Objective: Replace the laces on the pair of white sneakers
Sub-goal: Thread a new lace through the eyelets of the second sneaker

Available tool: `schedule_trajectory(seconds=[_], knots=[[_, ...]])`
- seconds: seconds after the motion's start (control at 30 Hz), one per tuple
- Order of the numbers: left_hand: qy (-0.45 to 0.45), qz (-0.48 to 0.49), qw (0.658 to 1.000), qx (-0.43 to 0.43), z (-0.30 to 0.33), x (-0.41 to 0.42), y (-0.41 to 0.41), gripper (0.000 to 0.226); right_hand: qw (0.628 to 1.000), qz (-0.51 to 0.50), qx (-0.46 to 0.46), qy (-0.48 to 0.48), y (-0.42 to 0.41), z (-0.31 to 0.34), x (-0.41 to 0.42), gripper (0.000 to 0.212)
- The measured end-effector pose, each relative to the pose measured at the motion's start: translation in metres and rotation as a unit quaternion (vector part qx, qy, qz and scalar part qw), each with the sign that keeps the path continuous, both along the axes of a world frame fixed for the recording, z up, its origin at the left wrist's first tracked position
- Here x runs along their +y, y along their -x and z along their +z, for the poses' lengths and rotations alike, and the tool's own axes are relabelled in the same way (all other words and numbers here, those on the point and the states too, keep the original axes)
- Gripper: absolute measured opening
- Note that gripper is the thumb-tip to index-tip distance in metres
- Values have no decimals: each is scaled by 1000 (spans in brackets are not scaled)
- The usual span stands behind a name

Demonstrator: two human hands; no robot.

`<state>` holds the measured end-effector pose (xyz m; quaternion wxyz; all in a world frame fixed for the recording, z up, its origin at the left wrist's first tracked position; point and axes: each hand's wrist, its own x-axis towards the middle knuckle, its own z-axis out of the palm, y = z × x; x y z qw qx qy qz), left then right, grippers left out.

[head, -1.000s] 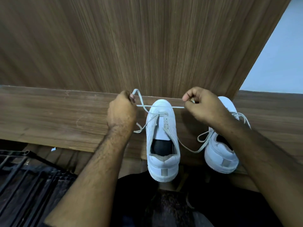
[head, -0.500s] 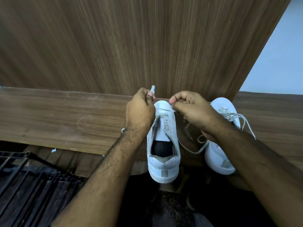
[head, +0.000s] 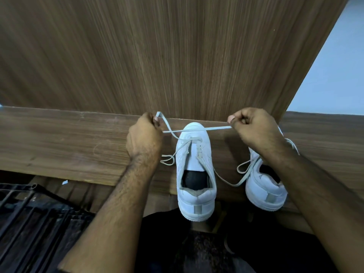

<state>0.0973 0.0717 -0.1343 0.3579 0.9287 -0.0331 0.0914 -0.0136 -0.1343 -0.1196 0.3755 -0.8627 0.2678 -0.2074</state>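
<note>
Wooden ledge [head: 69, 146]: broad plank across the scene, under both sneakers, with an upright wood panel behind it at the far side.
Right sneaker [head: 265, 186]: at the right on the ledge, heel near; partly hidden by the right forearm, a loose lace loop showing beside it.
Middle sneaker [head: 195, 170]: centre, toe far against the panel, heel hanging over the near edge; only the farthest eyelets look laced, the tongue bare below.
Left hand [head: 144, 136]: left of the toe, curled tight, pinching the lace [head: 197, 130] near its far end.
Right hand [head: 256, 129]: right of the toe, thumb and forefinger pinching the other stretch of that lace.
Lace: drawn taut between the hands across the toe; slack tails trailing left and right of the shoe.
Step in hand: probably evening or snugging the lace at the toe eyelets, lacing barely begun.
Next move: likely calls for one tip to be found and fed through the next eyelet, tension kept on the other side.
</note>
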Motion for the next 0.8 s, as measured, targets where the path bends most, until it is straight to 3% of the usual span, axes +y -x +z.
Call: schedule_trajectory(seconds=[0.1, 0.17, 0.27, 0.33, 0.43, 0.53, 0.6, 0.67, 0.73, 0.8], knots=[[-21, -59, 997, -49, 1, -4, 4, 24, 999, 30, -20, -31, -3, -2, 7, 15], [22, -134, 988, -76, 6, -20, 16, 23, 991, 84, -36, -98, -6, 0, 23, 12], [178, -231, 956, 27, 8, -47, 40, 24, 970, 158, -49, -179, -12, 3, 44, 11], [218, -229, 947, 58, 6, -54, 45, 28, 963, 172, -58, -200, -11, 4, 46, 11], [180, -195, 964, 20, 2, -47, 34, 33, 968, 139, -74, -197, -7, 6, 38, 4], [222, -199, 952, 75, -1, -41, 26, 39, 930, 144, -122, -316, -3, 11, 29, 5], [277, -211, 926, 143, 3, -41, 30, 38, 876, 186, -154, -418, -1, 15, 28, 9], [357, -225, 878, 224, 9, -40, 34, 35, 853, 221, -167, -442, -2, 18, 30, 19], [435, -227, 821, 291, 14, -40, 36, 26, 861, 242, -180, -410, -3, 17, 32, 22], [494, -202, 779, 331, 17, -39, 34, 21, 893, 248, -180, -331, -4, 14, 33, 18]])
